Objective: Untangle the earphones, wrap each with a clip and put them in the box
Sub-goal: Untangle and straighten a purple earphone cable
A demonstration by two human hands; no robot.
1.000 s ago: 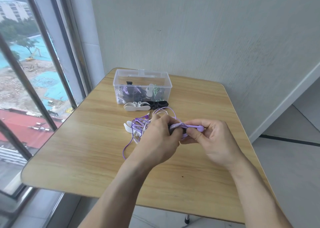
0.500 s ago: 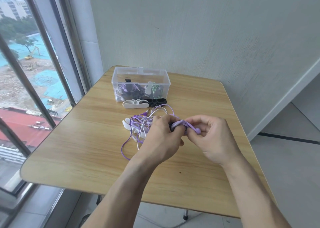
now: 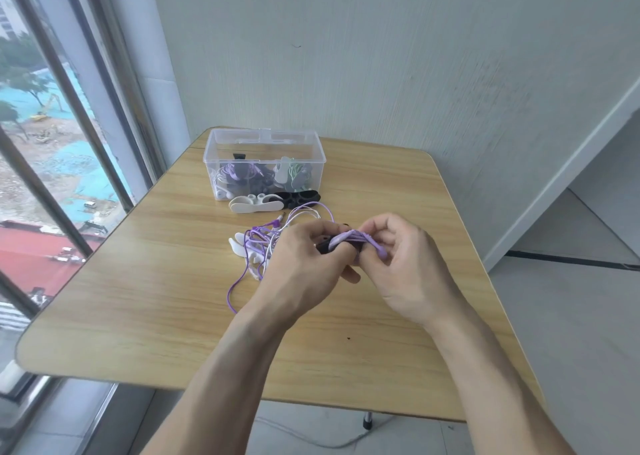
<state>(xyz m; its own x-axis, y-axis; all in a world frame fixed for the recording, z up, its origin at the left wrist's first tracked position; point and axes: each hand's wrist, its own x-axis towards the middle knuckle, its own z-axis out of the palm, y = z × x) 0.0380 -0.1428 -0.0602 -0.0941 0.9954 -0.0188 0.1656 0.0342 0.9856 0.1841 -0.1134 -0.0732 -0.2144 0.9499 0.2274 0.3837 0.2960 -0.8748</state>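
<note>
My left hand [image 3: 304,264] grips a black clip [image 3: 325,247] with purple earphone cable [image 3: 349,238] wound over it, just above the table's middle. My right hand [image 3: 401,264] pinches the same purple cable at its earbud end [image 3: 382,253]. Left of my hands lies a tangle of purple and white earphones [image 3: 263,247] with a white clip [image 3: 239,243] among them. A clear plastic box [image 3: 263,145] stands open at the table's back, holding several wrapped earphones.
A white clip [image 3: 256,205] and a black clip [image 3: 301,196] lie in front of the box. The wooden table [image 3: 145,299] stands between a window with bars on the left and a grey wall behind. The floor drops off to the right.
My right hand has brought the purple earbud end down and closer to the clip. The camera view has shifted slightly; the box and loose clips stayed put.
</note>
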